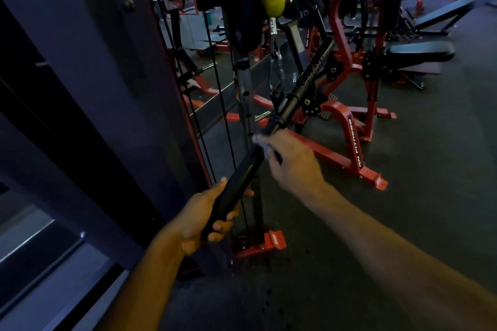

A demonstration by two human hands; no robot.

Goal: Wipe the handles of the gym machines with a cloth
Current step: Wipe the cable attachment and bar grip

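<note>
Two hands on one bar. Left hand (207, 219) wraps the near grip of the black cable-machine bar (236, 185), fingers curled under, thumb on top. Right hand (291, 161) sits further up the bar with a pale cloth (262, 144) bunched under its fingers, pressed on the shaft; the hand is motion-blurred, so how far the fingers close round the bar is unclear. Bar hangs tilted from a chain (277, 70) below a yellow-green stopper ball (273, 2), beside the machine's upright (248, 126). Red benches (347, 126) stand behind on the dark floor.

Handling, as judged: bar is rigid steel and swings freely on its chain, so the steadying grip at the near end matters. Rubber grips look smooth, not slippery. Cloth is thin, soft; best wrapped round the shaft
</note>
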